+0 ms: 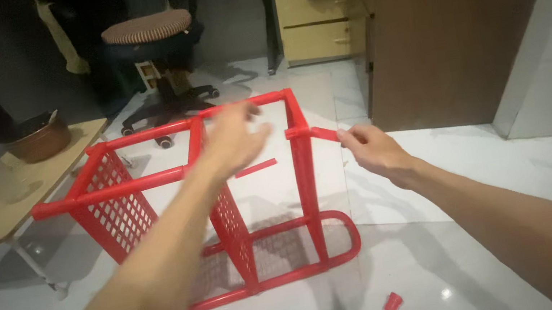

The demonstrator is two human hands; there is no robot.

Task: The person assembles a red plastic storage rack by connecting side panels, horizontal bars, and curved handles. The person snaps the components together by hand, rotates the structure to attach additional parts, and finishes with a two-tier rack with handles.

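A red plastic rack frame (149, 185) with perforated side panels stands on the white floor. My left hand (233, 138) hovers over its top rails, fingers spread, holding nothing I can see. My right hand (371, 149) pinches the end of a short red bar (320, 132) that meets the rack's right upright post (305, 172) near the top. A loose red strip (256, 168) lies on the floor behind the rack.
A small red cap (392, 303) lies on the floor in front. A low wooden table (1, 196) with a brown pot (38, 139) stands at left. An office chair (155, 56) is behind, with yellow drawers (314, 22) and a brown door (454, 26) at right.
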